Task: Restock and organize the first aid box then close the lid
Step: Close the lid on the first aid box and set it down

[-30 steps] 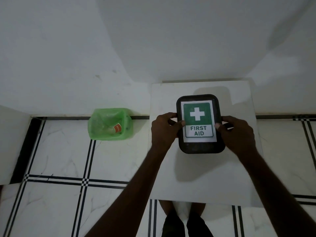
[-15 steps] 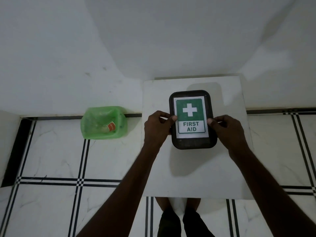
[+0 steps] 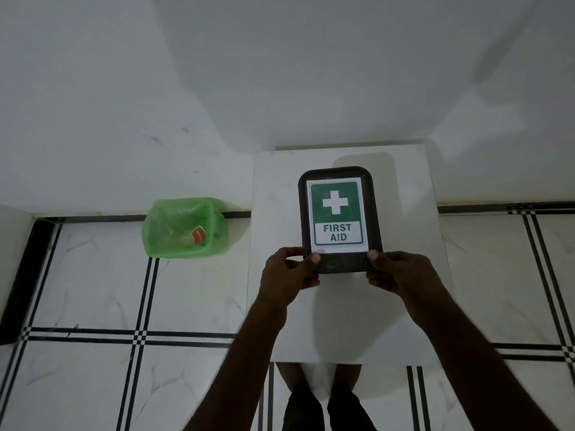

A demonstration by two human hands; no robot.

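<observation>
The first aid box [image 3: 339, 185] is a dark rounded rectangular box with a green and white "FIRST AID" label on its lid. It lies lid-up and closed on a small white table [image 3: 273, 188] against the wall. My left hand [image 3: 287, 278] grips its near left corner, thumb on top of the lid. My right hand [image 3: 396, 273] grips the near right corner the same way. The box's contents are hidden under the lid.
A green plastic basket [image 3: 155, 244] lined with a clear bag stands on the tiled floor left of the table, with a small red-labelled item inside. White walls rise behind. My feet show below the table's near edge.
Both hands have slid from the box's side edges down to its near corners. The view has shifted slightly; the box stays on the table.
</observation>
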